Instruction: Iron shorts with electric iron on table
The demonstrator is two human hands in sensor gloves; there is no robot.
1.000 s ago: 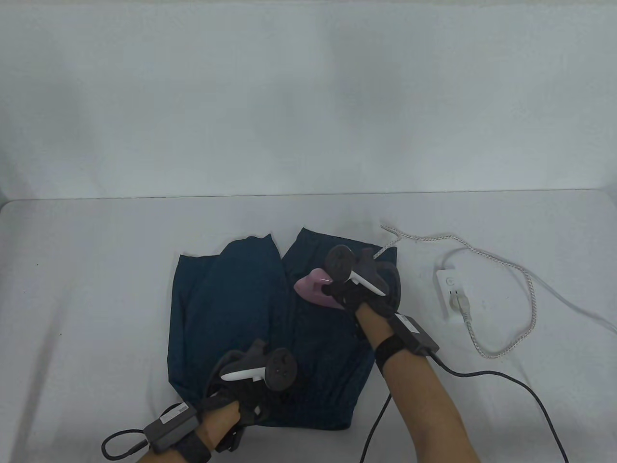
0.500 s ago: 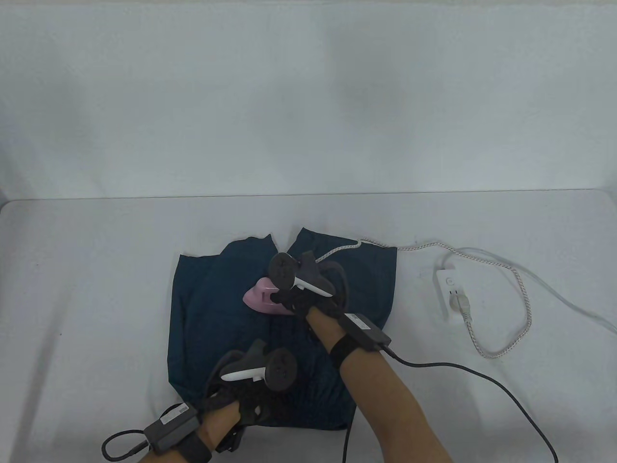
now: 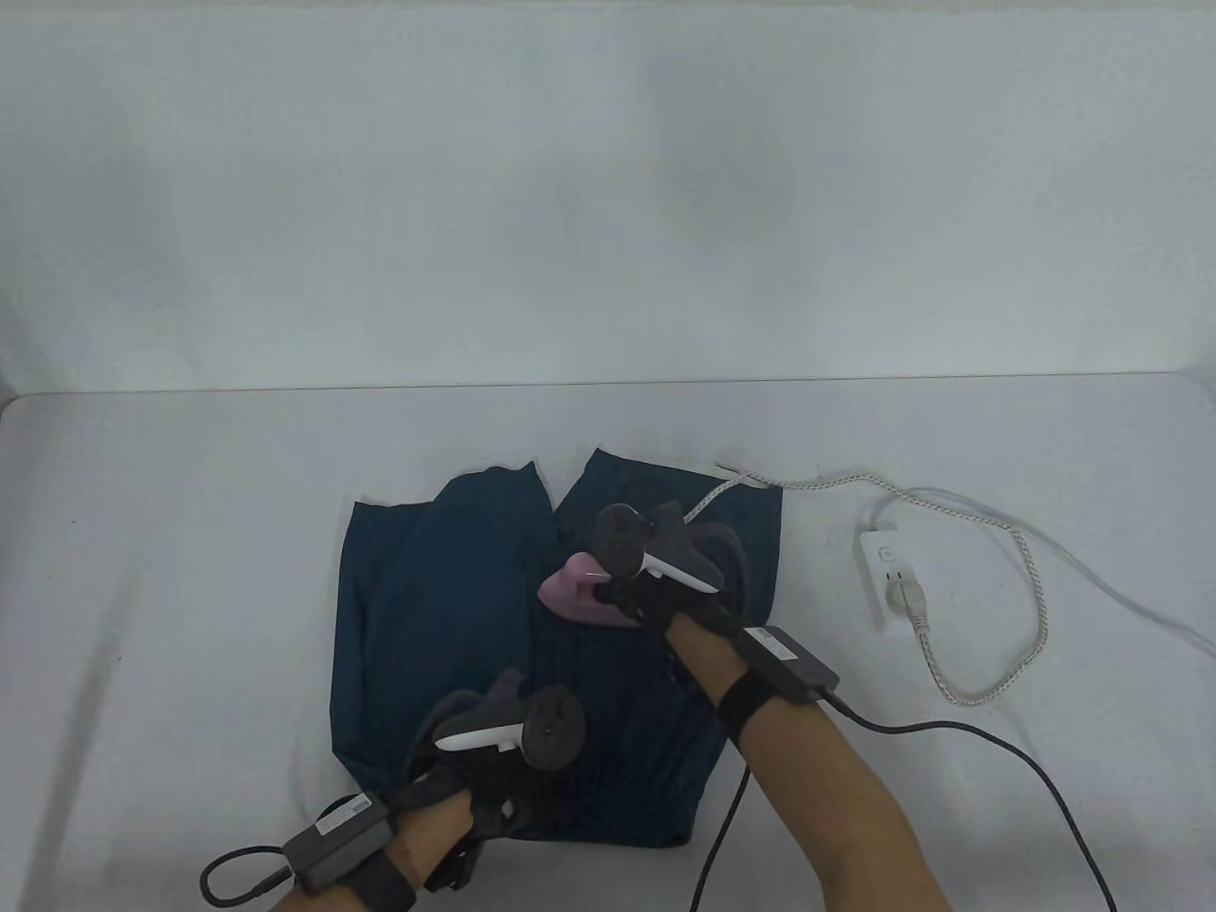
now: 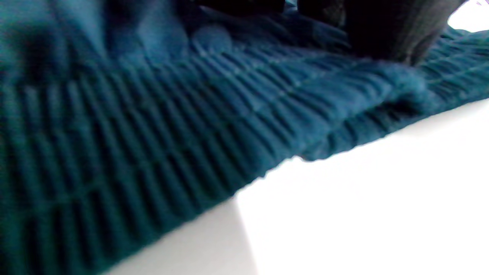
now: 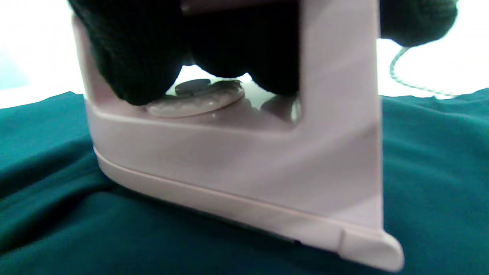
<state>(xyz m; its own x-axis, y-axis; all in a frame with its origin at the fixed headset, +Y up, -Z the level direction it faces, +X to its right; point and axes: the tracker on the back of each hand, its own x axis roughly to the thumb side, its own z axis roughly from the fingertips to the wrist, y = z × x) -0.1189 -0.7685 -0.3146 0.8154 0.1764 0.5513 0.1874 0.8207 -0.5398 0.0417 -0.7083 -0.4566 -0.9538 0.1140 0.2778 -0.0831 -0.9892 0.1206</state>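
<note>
A white power strip lies flat on the white table, toward its right side. A plug sits in the strip's near socket, and a braided, speckled cord runs from it, curving in a loop over the tabletop. A thinner plain white cable leaves the strip and trails off toward the right edge. Behind the table hangs a pale, creased backdrop.

white table, shorts, power strip
</note>
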